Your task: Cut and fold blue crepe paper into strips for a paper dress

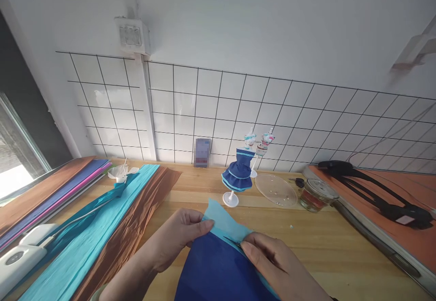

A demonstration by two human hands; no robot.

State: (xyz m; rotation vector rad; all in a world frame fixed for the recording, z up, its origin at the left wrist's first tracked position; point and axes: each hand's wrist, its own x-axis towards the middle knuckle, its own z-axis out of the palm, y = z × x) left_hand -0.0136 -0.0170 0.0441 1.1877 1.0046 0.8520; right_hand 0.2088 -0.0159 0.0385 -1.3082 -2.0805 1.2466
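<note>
From the head camera I see two bare hands at work over a wooden table (340,255), in the lower centre of the frame. Between them is a dark blue sheet (218,269) with a light blue strip (223,219) along its upper edge, running off the bottom of the frame. The left hand (177,235) pinches the strip and the sheet's edge between thumb and fingers. The right hand (272,258) grips the same edge farther right; a slender dark object (232,241) lies by its thumb tip, too small for me to identify. Just above the hands stands a tiny navy dress (238,171) on a white stand (230,199). To its right, a clear disc (269,189) and a lidded glass jar (316,196) sit near each other. At the left, long turquoise (102,233) and brown sheets (127,230) slant across, and a white device (20,260) fills the lower left corner.
</note>
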